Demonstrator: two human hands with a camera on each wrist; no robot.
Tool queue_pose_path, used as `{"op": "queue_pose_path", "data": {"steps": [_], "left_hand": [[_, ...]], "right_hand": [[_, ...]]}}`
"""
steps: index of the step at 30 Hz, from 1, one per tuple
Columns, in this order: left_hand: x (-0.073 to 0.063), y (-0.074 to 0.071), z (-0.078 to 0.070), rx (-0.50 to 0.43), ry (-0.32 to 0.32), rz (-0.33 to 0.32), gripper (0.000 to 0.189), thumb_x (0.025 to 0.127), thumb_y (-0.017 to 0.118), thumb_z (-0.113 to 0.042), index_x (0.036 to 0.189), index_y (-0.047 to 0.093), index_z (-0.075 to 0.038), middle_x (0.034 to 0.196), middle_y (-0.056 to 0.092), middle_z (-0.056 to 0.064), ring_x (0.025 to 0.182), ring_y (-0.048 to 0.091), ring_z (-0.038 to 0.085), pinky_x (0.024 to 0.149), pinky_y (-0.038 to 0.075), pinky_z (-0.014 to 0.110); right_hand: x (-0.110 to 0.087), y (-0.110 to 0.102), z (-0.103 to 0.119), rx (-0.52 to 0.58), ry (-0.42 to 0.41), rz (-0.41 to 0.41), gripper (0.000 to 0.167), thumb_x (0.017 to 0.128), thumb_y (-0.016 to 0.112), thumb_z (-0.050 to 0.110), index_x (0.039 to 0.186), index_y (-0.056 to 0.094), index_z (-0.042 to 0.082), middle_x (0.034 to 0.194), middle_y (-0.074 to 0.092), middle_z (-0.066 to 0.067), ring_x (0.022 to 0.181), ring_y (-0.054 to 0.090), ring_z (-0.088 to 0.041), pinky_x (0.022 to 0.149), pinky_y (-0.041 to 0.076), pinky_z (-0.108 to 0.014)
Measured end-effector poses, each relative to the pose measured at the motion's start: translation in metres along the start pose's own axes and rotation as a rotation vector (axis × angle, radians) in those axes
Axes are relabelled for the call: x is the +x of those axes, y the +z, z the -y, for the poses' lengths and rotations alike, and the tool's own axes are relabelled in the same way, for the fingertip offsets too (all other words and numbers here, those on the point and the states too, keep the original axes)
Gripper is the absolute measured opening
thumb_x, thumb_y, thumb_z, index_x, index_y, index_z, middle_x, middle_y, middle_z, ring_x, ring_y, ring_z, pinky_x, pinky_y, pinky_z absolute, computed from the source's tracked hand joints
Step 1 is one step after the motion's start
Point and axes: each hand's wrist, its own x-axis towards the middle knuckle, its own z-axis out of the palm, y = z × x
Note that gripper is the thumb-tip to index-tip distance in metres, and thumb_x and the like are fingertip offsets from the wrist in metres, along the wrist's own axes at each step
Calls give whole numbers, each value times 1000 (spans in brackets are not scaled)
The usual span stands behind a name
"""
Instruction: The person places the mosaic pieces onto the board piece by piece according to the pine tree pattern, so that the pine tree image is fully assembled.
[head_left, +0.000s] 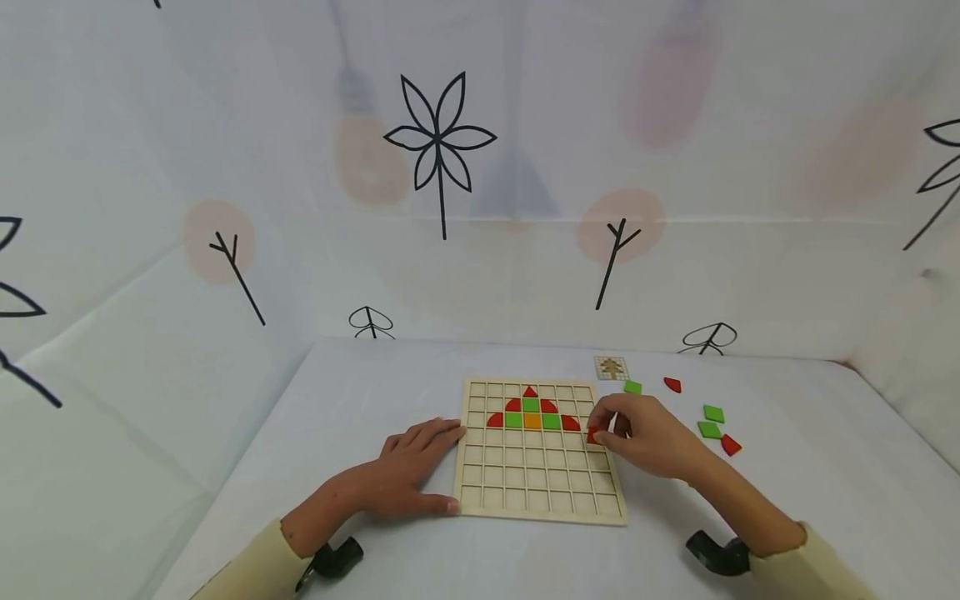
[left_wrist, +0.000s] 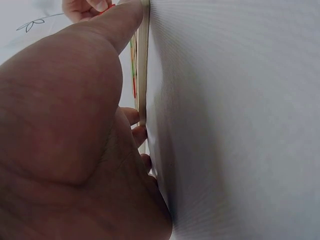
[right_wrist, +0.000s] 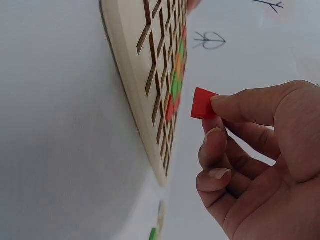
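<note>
A square wooden grid board (head_left: 536, 481) lies on the white table, with red, green and orange tiles set in its upper cells as a stepped triangle. My left hand (head_left: 412, 471) touches the board's left edge with spread, fairly straight fingers; in the left wrist view the thumb (left_wrist: 127, 20) and fingertips meet the board's side. Between thumb and index finger, my right hand (head_left: 648, 433) pinches a red tile (right_wrist: 202, 103) over the board's right edge. The right wrist view shows that tile apart from the grid, its other fingers curled.
Right of the board lie loose green tiles (head_left: 713, 413) and red tiles (head_left: 731, 445). A small pattern card (head_left: 611, 367) with a tree picture sits behind the board's right corner. White cloth with black plant drawings (head_left: 439, 137) stands behind the table (head_left: 360, 375).
</note>
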Motion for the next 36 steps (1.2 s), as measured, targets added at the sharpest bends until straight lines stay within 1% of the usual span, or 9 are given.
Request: {"op": "queue_pose_path", "data": {"steps": [4,9,14,21,24,28,36], "left_hand": [[0,0,0,-1,4,-3,103,93,62,-76,171,17,-27,175,15,-6,161,14,24,118,26,60],[0,0,0,-4,4,-4,103,93,62,-76,171,18,-26,175,15,-6,161,14,25,118,26,61],[0,0,0,0,-2,-2,103,93,63,-75,171,18,-26,175,15,-5,162,13,26,118,26,61],[0,1,1,-6,9,-2,102,94,63,-75,171,18,-26,176,15,-5,162,12,26,118,25,61],[0,1,1,-6,11,-3,102,94,62,-76,171,17,-26,176,15,-5,162,12,25,117,26,61],[0,1,1,-5,5,-3,103,93,62,-76,171,17,-26,176,15,-5,162,12,25,117,26,61],[0,0,1,-8,9,-3,102,94,63,-74,171,18,-25,176,15,-5,162,12,25,117,26,61]], "right_hand": [[8,7,3,7,1,2,14,94,77,5,97,72,17,84,65,9,69,56,-12,61,48,-25],[17,17,5,34,0,2,13,93,78,5,96,71,16,85,65,8,70,55,-13,61,47,-24],[24,27,9,48,12,-14,13,93,79,6,95,71,16,85,65,8,70,54,-13,61,46,-24],[35,41,12,42,32,-18,14,92,82,7,93,72,17,86,65,8,77,56,-14,68,48,-24],[38,45,11,30,52,-12,15,92,82,7,93,72,17,87,66,8,80,57,-15,71,50,-24],[40,48,10,19,73,-13,16,92,82,6,92,71,18,86,66,8,80,57,-15,71,50,-25],[40,48,13,16,61,-12,15,93,80,3,92,71,15,89,66,6,79,55,-14,71,50,-26]]}}
